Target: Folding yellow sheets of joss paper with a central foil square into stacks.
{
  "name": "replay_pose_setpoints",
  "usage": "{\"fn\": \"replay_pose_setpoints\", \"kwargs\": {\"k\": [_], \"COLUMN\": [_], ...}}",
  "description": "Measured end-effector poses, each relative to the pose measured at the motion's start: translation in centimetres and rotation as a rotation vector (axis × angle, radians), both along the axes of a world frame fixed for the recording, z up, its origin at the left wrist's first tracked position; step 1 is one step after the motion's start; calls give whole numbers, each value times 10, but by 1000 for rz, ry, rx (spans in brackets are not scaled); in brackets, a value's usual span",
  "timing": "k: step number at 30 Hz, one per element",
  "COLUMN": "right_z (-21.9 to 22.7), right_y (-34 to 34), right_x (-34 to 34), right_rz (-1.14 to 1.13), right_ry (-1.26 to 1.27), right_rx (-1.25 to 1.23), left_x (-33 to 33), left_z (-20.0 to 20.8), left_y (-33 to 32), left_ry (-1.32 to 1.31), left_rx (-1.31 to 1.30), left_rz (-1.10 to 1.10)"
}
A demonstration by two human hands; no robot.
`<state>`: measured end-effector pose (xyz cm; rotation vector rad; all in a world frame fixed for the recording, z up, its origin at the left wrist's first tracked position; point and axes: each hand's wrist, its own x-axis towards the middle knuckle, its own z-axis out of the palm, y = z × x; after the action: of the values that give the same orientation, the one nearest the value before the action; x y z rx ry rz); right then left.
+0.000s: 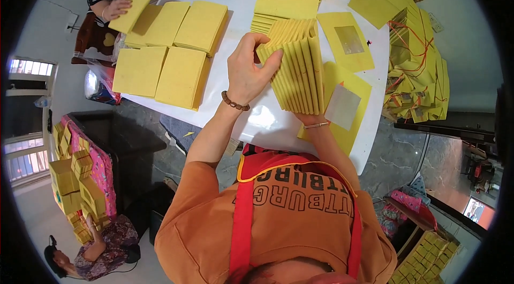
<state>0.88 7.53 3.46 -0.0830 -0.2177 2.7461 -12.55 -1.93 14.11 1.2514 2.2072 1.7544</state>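
Observation:
A thick fanned stack of folded yellow paper pieces [297, 72] is held upright and slightly tilted over the white table. My left hand [251, 67] grips its upper left edge, thumb on the near face and fingers curled around the side. From below, my right hand [311, 119] supports the lower end; its fingers are hidden behind the stack. Just beyond lies another pile of yellow folded paper [289, 0]. To the right, flat on the table, are a yellow piece with a clear window [350, 40] and another with a pale panel [343, 106].
Several yellow stacks [182, 69] cover the table's left side, where another person's hand [116, 9] holds a yellow piece. Bundles with red string [417, 64] hang at the right edge. A person [104, 246] sits at lower left beside more yellow bundles [80, 187].

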Motion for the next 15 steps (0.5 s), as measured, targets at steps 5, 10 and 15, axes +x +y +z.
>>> {"fn": "replay_pose_setpoints", "kwargs": {"k": [5, 10, 15], "right_z": [1, -7, -4], "right_y": [-2, 3, -2], "right_x": [2, 2, 1], "right_rz": [-12, 4, -22], "right_ry": [-58, -36, -148], "right_rx": [-103, 14, -29], "left_x": [0, 0, -2], "left_z": [2, 3, 2], "left_y": [-2, -1, -3], "left_ry": [36, 67, 41], "left_rx": [-38, -118, -155], "left_rz": [33, 80, 97]}}
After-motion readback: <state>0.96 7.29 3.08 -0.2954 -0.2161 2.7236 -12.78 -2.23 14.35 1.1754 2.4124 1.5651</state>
